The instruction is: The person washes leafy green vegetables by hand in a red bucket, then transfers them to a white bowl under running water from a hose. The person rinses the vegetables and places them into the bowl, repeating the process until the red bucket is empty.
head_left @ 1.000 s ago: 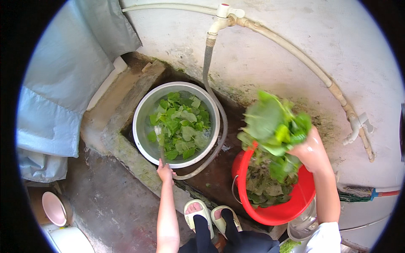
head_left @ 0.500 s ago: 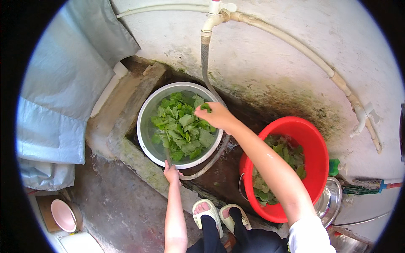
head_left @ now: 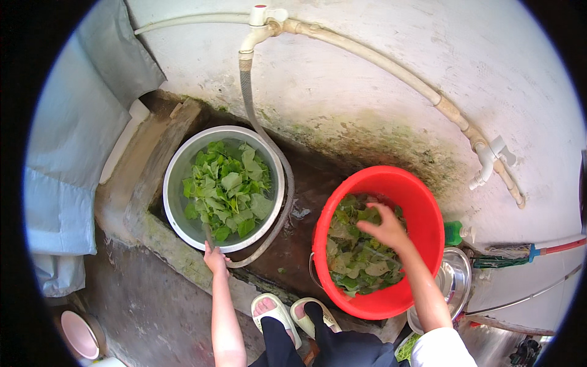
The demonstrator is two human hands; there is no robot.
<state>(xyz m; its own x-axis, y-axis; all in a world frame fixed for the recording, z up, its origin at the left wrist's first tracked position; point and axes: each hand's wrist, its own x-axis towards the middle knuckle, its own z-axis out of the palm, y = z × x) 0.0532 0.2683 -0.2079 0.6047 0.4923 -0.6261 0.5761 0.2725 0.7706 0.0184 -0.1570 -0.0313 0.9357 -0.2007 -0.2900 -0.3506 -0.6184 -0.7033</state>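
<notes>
Nearest, at the lower edge: two feet in pale slide sandals (head_left: pixel 287 313), toes toward a wet concrete trough (head_left: pixel 147 226). Left hand (head_left: pixel 215 259): grip closed on the near rim of a steel basin (head_left: pixel 177 177), fingers curled over the edge, just beside a grey hose (head_left: pixel 282 202) that loops round the basin's right side. Basin contents: green leaves (head_left: pixel 227 189), bright, lying in shallow water. Right hand (head_left: pixel 386 227): grip open, fingers spread and reaching down into a red plastic tub (head_left: pixel 428 214); whether the fingertips touch anything cannot be told. Tub contents: darker, wet leafy greens (head_left: pixel 358 263), heaped low; tub stands right of the basin, apart from it, with wet ground between. Beside the tub, right: a steel lid or pan (head_left: pixel 455 278), partly hidden, and a green bottle (head_left: pixel 454 232). Lower left: a pink bowl (head_left: pixel 79 335) on the floor. Left: pale blue cloth (head_left: pixel 61 183). Farthest: stained white wall (head_left: pixel 379 79) carrying a plastic pipe (head_left: pixel 379 56) with a tap (head_left: pixel 260 21) feeding the hose, and a second tap (head_left: pixel 489 160) at right.
</notes>
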